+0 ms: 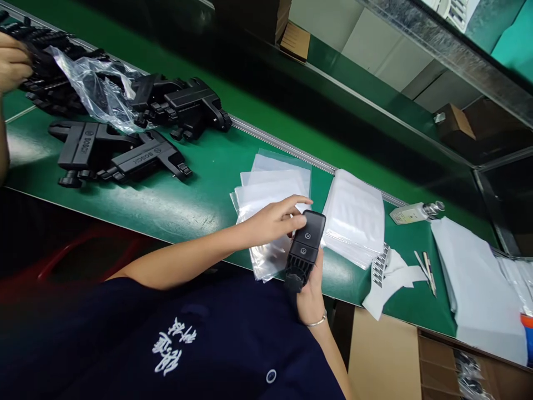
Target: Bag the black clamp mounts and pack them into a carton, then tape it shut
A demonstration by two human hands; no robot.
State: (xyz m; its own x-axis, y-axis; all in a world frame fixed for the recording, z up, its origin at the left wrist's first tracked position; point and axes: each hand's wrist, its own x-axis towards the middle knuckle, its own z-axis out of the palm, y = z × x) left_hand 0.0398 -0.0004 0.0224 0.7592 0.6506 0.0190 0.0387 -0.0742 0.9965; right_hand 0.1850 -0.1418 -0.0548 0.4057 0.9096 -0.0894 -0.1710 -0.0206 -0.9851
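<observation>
A black plastic clamp (308, 236) with two screws on its face and a knob at its lower end is tilted upright above the bench's front edge. My right hand (312, 294) is closed round it from below and behind, most of its fingers hidden. My left hand (275, 222) is at its upper left, the thumb tip against the side and the index finger stretched past the top; the other fingers are partly hidden. Beneath my left hand lie fanned clear plastic bags (266, 189). Just right of the clamp is a thick stack of white bags (353, 216).
Several black BOSCH clamps (144, 158) lie on the green bench (212, 191) at left, beside crumpled plastic film (95, 89). Another person's hand (14, 62) is at far left. To the right are a bottle (416, 212), label strips (393, 278), pens (428, 272) and white sheets (478, 283).
</observation>
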